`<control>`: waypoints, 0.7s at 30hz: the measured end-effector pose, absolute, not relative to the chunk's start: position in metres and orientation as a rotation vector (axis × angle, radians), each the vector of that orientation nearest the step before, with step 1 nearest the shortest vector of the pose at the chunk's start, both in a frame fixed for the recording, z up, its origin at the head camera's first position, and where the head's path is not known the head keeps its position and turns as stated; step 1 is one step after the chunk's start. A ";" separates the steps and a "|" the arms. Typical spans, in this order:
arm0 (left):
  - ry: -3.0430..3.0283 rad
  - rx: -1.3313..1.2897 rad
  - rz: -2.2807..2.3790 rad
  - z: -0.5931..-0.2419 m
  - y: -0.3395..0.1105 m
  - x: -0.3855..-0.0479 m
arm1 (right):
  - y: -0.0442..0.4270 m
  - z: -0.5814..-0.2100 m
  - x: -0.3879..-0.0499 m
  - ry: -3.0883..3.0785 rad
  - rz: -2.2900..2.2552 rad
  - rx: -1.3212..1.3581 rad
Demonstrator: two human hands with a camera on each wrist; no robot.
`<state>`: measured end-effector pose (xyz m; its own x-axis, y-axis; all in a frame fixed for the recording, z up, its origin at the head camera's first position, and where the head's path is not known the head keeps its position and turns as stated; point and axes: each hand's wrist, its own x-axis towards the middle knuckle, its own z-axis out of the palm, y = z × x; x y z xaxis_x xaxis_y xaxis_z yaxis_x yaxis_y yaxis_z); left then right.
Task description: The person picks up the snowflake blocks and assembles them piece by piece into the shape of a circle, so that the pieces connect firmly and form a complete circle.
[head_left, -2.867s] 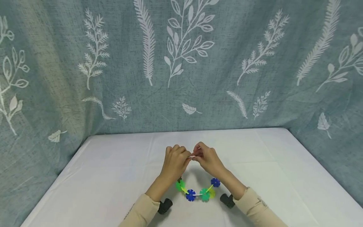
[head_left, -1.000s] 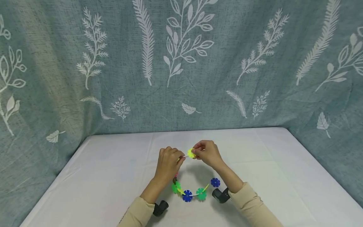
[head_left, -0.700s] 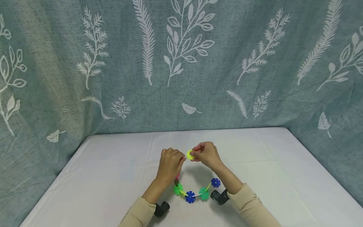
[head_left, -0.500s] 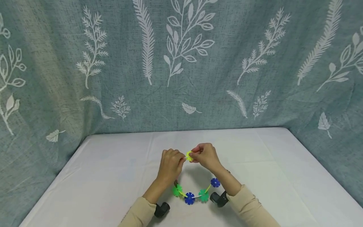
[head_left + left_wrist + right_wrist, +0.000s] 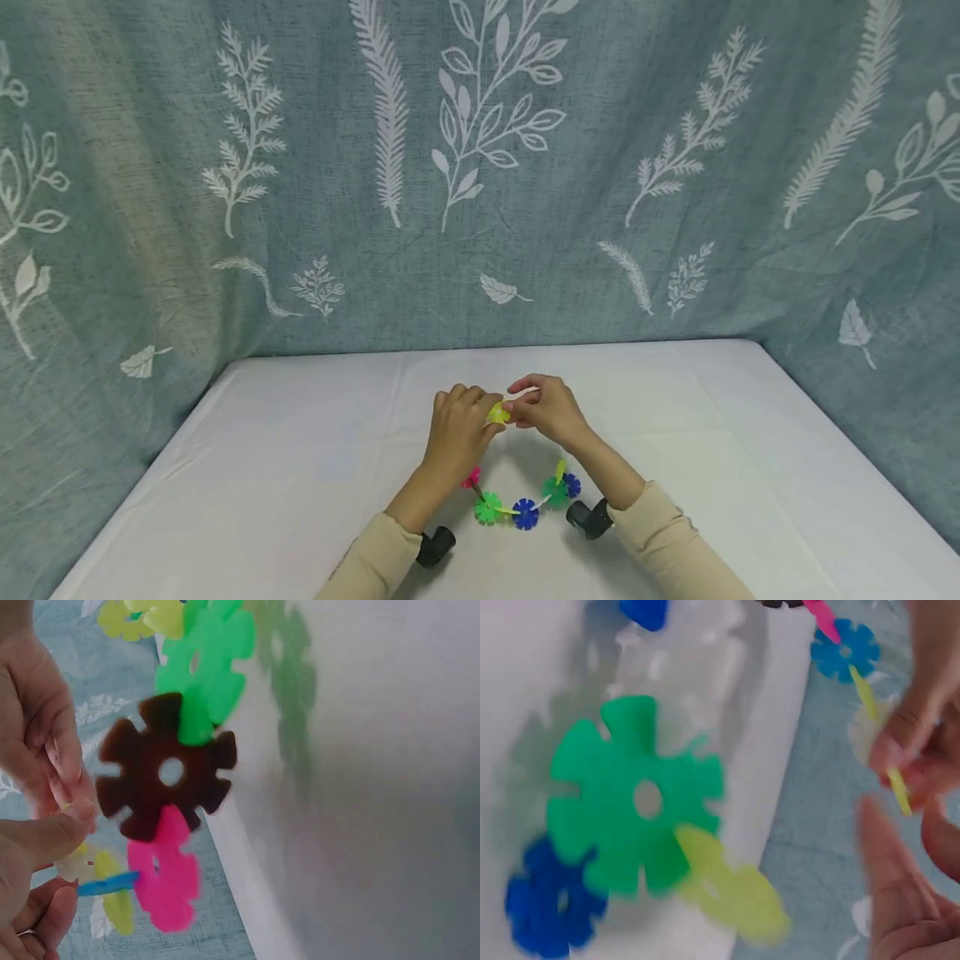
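Observation:
Notched plastic discs, slotted edge to edge, hang as a curved chain below both hands. My left hand (image 5: pixel 457 429) pinches a yellow disc (image 5: pixel 498 413) at one end of it. A whitish disc (image 5: pixel 862 736) joins that one, followed by yellow and blue ones. Further along come a pink disc (image 5: pixel 165 881), a brown disc (image 5: pixel 135 780), a light green disc (image 5: pixel 487 508) and a blue disc (image 5: pixel 526 514). A teal-green disc (image 5: pixel 615 780) and a dark blue disc (image 5: pixel 555 915) are near the other end. My right hand (image 5: pixel 551 412) is close beside the held disc, fingers apart and holding nothing.
A white cloth covers the table (image 5: pixel 300 467). Behind it hangs a blue-green curtain (image 5: pixel 330 167) with white leaf prints. Black wrist devices (image 5: pixel 437 547) sit below both forearms, near the chain.
The yellow disc, earlier pinched by my right hand, is now in my left hand's fingers. My right fingers have let go and spread. The chain has swung a little to the right.

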<state>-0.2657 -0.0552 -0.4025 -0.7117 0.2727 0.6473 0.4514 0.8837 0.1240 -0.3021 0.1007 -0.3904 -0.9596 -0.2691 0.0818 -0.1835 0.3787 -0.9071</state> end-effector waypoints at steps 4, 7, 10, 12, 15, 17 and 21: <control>-2.423 -0.491 -0.380 -0.404 -0.062 -0.266 | 0.125 -0.388 -0.294 2.716 -1.306 -0.604; -2.419 -0.487 -0.399 -0.404 -0.066 -0.266 | 0.144 -0.390 -0.283 2.813 -0.975 -0.607; -2.410 -0.479 -0.400 -0.405 -0.068 -0.267 | 0.153 -0.393 -0.272 2.780 -0.787 -0.567; -2.406 -0.472 -0.402 -0.406 -0.069 -0.268 | 0.154 -0.396 -0.266 2.736 -0.744 -0.558; -2.405 -0.475 -0.423 -0.408 -0.070 -0.268 | 0.152 -0.404 -0.261 2.711 -0.726 -0.569; -2.401 -0.485 -0.444 -0.408 -0.069 -0.267 | 0.151 -0.407 -0.259 2.717 -0.722 -0.560; -2.394 -0.502 -0.475 -0.410 -0.067 -0.268 | 0.152 -0.408 -0.263 2.798 -0.736 -0.540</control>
